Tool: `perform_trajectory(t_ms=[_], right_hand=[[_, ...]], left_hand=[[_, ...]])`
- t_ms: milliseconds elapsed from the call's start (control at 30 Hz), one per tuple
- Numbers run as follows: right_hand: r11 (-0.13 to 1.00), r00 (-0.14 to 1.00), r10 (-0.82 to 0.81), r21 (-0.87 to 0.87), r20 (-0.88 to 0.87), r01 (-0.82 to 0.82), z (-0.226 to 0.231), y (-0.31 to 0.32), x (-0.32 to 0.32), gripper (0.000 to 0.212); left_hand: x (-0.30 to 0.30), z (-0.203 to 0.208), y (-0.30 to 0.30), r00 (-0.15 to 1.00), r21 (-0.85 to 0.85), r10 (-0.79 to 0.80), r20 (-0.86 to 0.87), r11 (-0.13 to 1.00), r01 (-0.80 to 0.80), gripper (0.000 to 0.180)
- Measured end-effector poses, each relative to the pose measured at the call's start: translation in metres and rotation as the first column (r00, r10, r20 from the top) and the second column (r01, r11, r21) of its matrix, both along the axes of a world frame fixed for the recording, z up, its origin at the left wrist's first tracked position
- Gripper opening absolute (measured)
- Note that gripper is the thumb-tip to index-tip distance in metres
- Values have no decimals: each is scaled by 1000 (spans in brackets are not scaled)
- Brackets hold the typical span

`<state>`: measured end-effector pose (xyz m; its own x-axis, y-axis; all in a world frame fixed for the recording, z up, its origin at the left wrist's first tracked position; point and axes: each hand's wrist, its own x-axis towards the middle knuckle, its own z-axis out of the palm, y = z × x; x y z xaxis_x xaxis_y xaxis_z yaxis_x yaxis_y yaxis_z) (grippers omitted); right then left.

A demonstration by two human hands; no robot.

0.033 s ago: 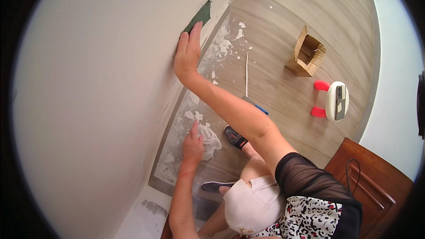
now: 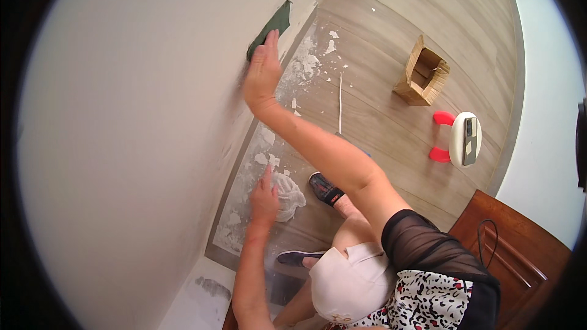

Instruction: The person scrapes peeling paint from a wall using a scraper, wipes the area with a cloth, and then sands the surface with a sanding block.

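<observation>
My right hand [image 2: 263,76] presses a dark green strip, seemingly sandpaper [image 2: 275,24], against the lower part of the pale wall [image 2: 153,116]. The fingers lie over the strip's near end, and its far end sticks out beyond them. Lower down, my left hand [image 2: 264,203] is next to the wall's foot with its index finger stretched out and the other fingers partly hidden. It holds nothing that I can see. Just to its right lies a crumpled whitish cloth or bag [image 2: 290,198] on the floor, with white flakes [image 2: 267,159] beyond the fingertips.
White dust and chips cover the floor [image 2: 373,146] along the wall. An open cardboard box [image 2: 406,88] stands to the right. Nearby is a small white stool [image 2: 456,140] with red legs and a phone [image 2: 469,140] on top. A brown wooden chair or bench [image 2: 520,250] is at lower right.
My right hand has shifted slightly to the right, and the strip's near end has turned a little. My left hand has moved slightly left. The other things stay put.
</observation>
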<state>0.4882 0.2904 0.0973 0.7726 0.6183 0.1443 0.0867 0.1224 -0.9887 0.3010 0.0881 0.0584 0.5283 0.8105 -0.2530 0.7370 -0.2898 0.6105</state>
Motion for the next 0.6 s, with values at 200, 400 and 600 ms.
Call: perform_trajectory(t_ms=[200, 400, 600], right_hand=[[987, 987, -146, -83, -66, 140, -10, 25, 82, 29], [971, 898, 32, -228, 439, 77, 3, 40, 133, 22], [929, 612, 312, -369, 727, -35, 19, 35, 158, 11]], left_hand=[[75, 44, 101, 962, 629, -262, -71, 737, 247, 33], [166, 81, 184, 791, 736, -187, -582, 293, 610, 36], [167, 111, 198, 362, 345, -4, -932, 297, 890, 50]])
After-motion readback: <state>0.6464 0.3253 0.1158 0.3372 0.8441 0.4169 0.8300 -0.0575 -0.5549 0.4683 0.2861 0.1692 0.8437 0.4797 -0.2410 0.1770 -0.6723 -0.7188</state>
